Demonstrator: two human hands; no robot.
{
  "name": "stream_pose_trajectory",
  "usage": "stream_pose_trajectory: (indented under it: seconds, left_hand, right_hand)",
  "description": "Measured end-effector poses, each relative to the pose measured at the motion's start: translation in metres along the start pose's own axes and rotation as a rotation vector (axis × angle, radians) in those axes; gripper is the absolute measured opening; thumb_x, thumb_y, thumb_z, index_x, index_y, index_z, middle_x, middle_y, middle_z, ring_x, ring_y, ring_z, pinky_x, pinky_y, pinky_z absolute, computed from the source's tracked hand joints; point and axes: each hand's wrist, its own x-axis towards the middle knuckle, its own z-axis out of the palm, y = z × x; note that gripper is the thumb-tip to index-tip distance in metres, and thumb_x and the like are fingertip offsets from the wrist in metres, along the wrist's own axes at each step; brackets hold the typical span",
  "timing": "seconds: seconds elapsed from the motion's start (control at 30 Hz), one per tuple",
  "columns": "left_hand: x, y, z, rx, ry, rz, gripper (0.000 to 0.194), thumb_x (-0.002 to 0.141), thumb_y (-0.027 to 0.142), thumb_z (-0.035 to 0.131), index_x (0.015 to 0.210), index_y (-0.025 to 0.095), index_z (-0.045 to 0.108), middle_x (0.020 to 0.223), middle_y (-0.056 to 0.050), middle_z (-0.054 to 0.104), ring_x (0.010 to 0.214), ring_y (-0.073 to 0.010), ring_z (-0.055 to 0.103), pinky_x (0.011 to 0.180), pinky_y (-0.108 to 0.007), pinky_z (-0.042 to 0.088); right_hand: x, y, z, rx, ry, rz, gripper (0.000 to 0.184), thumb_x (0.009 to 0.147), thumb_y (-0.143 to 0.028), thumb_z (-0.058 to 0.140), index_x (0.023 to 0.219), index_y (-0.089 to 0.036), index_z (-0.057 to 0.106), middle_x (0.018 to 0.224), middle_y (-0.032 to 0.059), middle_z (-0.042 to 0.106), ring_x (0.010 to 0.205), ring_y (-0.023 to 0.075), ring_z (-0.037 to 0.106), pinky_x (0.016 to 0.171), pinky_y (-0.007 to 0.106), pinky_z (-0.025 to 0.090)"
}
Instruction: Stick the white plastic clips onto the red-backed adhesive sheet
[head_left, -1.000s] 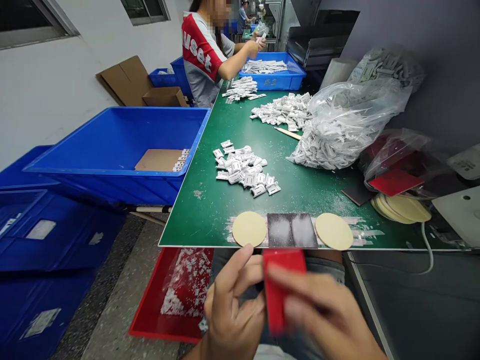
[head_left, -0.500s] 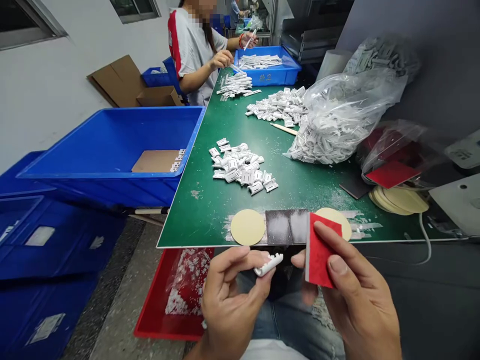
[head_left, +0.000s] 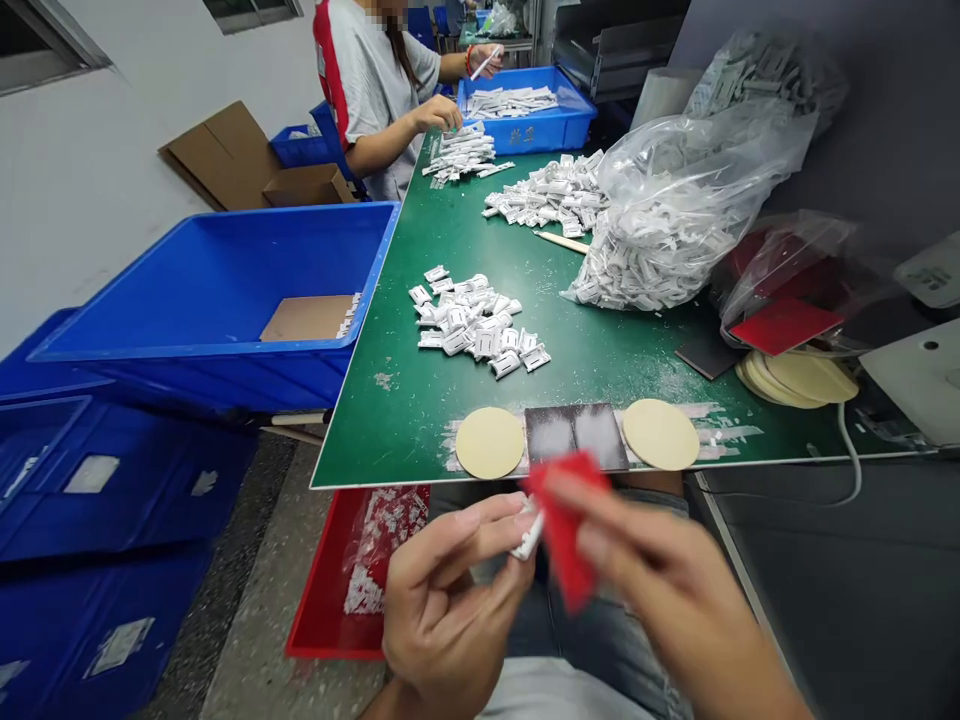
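Observation:
Between the thumb and fingers of my left hand [head_left: 457,590] is a small white plastic part [head_left: 528,532], held just below the table's front edge. My right hand [head_left: 660,570] pinches a red sanding pad [head_left: 571,525], blurred by motion, close against the part's right side; whether they touch I cannot tell. Ahead on the green table lies a loose pile of similar white parts [head_left: 480,325]. Along the front edge are a round cream disc [head_left: 490,442], dark dusty sanding sheets [head_left: 576,436] and a second cream disc [head_left: 661,434].
A clear bag of white parts [head_left: 660,240] stands at right, beside a farther pile [head_left: 551,195]. Blue bins [head_left: 217,280] line the left; a red tray [head_left: 330,600] sits below the table. Across the table, a co-worker [head_left: 382,100] handles white strips by a blue tray [head_left: 536,135].
My right hand has moved left, bringing the red pad from apart to right beside the white part. The white part has shifted slightly left and turned in my left fingers.

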Motion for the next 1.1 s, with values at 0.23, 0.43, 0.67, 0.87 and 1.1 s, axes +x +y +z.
stream_pose_trajectory:
  seconds: [0.23,0.43,0.67,0.87,1.1]
  left_hand:
    - [-0.002,-0.003,0.003,0.000,-0.002,0.072,0.060,0.080,0.002,0.092,0.130,0.028,0.071,0.098,0.001,0.090,0.090,-0.0228,0.088,0.083,-0.030,0.073]
    - [0.002,0.005,0.004,-0.114,0.041,-0.054,0.056,0.075,-0.001,0.093,0.120,0.028,0.074,0.090,0.003,0.089,0.085,-0.0216,0.088,0.081,-0.030,0.073]
    - [0.016,0.008,0.000,-0.618,-0.117,-0.823,0.020,0.083,0.022,0.095,0.093,0.023,0.078,0.083,0.001,0.081,0.080,-0.0141,0.083,0.074,-0.018,0.065]
    - [0.017,0.009,0.002,-0.779,-0.150,-1.060,0.024,0.078,0.019,0.098,0.089,0.021,0.077,0.079,0.002,0.077,0.072,-0.0074,0.073,0.069,-0.013,0.058]
    - [0.021,0.015,0.005,-1.002,-0.171,-1.390,0.027,0.081,0.028,0.098,0.100,0.019,0.080,0.076,0.001,0.072,0.070,-0.0080,0.071,0.065,-0.015,0.056]
  right_hand:
    - [-0.031,0.001,0.007,-0.023,0.051,0.007,0.046,0.089,-0.054,0.085,0.128,-0.031,0.087,0.114,0.0109,0.090,0.113,0.0387,0.082,0.094,0.043,0.069]
    - [0.005,-0.022,0.005,0.067,0.126,-0.007,0.056,0.089,-0.060,0.082,0.135,-0.029,0.083,0.116,0.0126,0.089,0.119,0.0398,0.080,0.098,0.047,0.068]
    - [0.003,-0.003,-0.001,0.249,0.142,0.098,0.045,0.092,-0.059,0.082,0.126,-0.030,0.087,0.114,0.0110,0.089,0.103,0.0324,0.084,0.089,0.039,0.070]
    - [-0.007,0.000,-0.003,0.339,0.149,0.098,0.027,0.087,-0.059,0.087,0.102,-0.038,0.093,0.102,0.0052,0.091,0.092,0.0253,0.085,0.083,0.027,0.068]
    - [-0.007,-0.006,-0.008,0.377,0.039,-0.014,0.018,0.094,-0.053,0.083,0.103,-0.042,0.093,0.093,0.0041,0.091,0.083,0.0230,0.086,0.076,0.027,0.068]
